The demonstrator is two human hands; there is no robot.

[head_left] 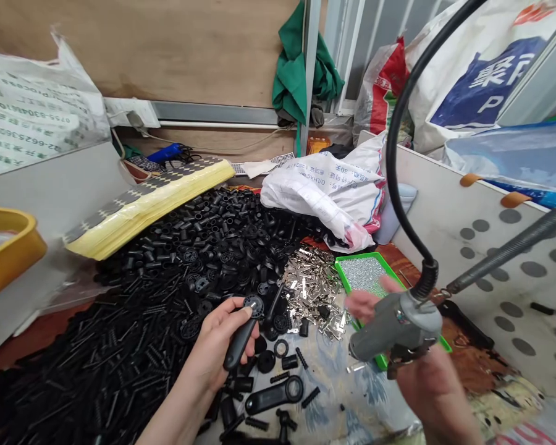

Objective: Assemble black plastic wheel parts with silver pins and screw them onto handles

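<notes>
Left hand (219, 327) is pinching black handle (239, 345); right hand (424, 380) is curving around gray driver (398, 327) by edge of green tray (380, 362), finger closure unclear.

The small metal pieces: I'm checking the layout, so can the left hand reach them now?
Probably yes: the left hand holds a black handle, but the metal pieces lie mostly uncovered close by, with only low black parts between.
</notes>
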